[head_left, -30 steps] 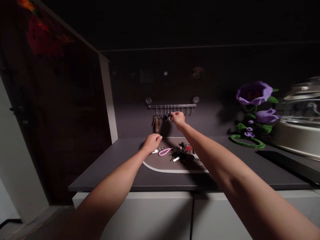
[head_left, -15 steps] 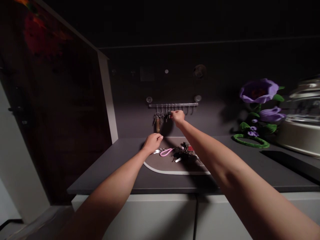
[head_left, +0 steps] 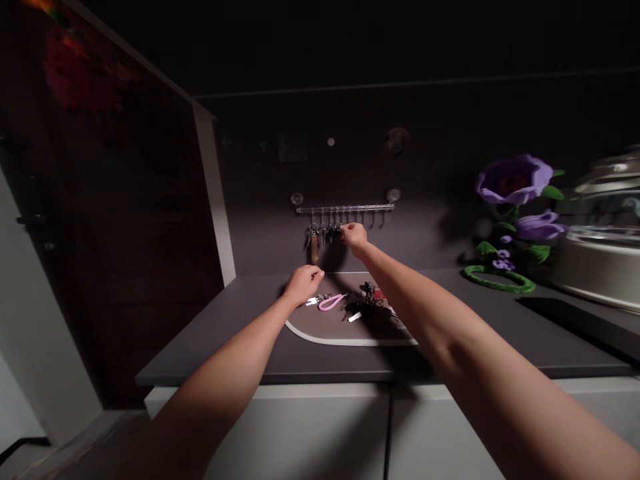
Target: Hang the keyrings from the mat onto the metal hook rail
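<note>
A clear hook rail (head_left: pixel 345 209) is fixed to the dark wall. Keys with a brown fob (head_left: pixel 315 247) hang at its left end, and more keys (head_left: pixel 325 235) hang beside them. My right hand (head_left: pixel 355 237) is closed in a pinch at the middle hooks, on a bunch of keys (head_left: pixel 337 232) with a dark part and a bit of red at the fingertips. Lower left, my left hand (head_left: pixel 304 283) hovers over the mat with its fingers curled together; anything in them is too small to make out. Below lie a pink wrist strap (head_left: pixel 331 303) and a dark heap of keys (head_left: pixel 370 297).
The light-edged mat (head_left: pixel 330 341) rests on a dark countertop (head_left: pixel 200 340) above white cabinet doors. To the right stand purple artificial flowers (head_left: pixel 515 180) with a green ring base, a dark flat object (head_left: pixel 575 330) and a pale appliance (head_left: pixel 600 253) with a clear upper part.
The keys at my right fingertips now sit closer in among the hooks' other keys. My left hand stays over the mat; the whole view has shifted slightly.
</note>
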`<act>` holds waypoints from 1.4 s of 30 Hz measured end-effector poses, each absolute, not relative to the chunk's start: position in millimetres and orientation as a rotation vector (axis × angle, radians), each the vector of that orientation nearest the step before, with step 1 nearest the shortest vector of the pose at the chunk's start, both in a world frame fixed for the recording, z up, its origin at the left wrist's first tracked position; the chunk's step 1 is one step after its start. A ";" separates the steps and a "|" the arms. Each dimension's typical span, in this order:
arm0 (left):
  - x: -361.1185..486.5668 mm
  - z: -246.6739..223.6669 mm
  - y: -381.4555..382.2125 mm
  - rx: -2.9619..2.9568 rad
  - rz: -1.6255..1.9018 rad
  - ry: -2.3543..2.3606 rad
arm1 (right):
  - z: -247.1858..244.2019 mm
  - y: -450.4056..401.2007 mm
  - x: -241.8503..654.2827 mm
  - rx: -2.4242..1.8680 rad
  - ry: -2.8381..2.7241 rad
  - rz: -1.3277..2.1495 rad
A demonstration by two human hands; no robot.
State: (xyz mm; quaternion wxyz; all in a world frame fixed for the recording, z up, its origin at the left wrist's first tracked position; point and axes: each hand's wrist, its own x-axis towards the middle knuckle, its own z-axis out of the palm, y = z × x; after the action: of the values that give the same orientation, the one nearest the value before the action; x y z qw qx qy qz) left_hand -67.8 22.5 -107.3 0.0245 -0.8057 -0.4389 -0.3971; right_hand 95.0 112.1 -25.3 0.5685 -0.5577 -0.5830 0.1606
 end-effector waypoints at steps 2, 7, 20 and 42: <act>-68.1 -106.5 22.0 -2.495 -1.227 -1.365 | -24.7 108.1 94.9 -1.309 -1.377 0.412; -69.0 -104.3 19.3 -2.510 -1.251 -1.377 | -21.4 93.4 95.8 -1.289 -1.375 0.541; -74.2 -103.8 15.1 -2.662 -1.497 -1.533 | -44.7 54.0 102.0 -1.160 -1.555 0.509; -72.1 -104.3 15.5 -2.999 -0.783 -1.263 | -87.0 15.3 117.1 -1.287 -2.435 0.211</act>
State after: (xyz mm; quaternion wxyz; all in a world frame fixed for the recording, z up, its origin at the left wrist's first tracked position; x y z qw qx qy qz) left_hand -72.1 15.5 -104.3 -0.1024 -0.8912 -0.3755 -0.2328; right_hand 117.1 15.3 -87.0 0.1887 -0.4577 -0.8656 0.0749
